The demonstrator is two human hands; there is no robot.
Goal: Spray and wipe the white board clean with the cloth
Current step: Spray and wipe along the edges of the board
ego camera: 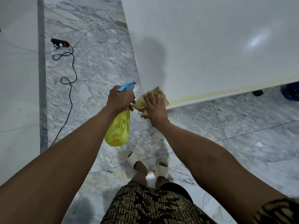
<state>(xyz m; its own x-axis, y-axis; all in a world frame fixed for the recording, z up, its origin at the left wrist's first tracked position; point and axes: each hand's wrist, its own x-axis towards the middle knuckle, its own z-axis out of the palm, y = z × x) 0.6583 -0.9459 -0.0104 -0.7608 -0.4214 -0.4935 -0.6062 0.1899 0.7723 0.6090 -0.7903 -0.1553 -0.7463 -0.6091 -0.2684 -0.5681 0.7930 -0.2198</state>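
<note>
Marble floor (100,65) | left hand (120,99) grips spray bottle (119,128) — right hand (155,107) flat on cloth (142,102)

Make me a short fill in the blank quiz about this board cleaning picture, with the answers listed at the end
1. The left hand grips a spray bottle whose body is ____ in colour.
2. The right hand presses a cloth flat on the ____ of the white board.
3. A black power strip lies on the ____ floor.

Missing words: yellow; corner; marble
</note>
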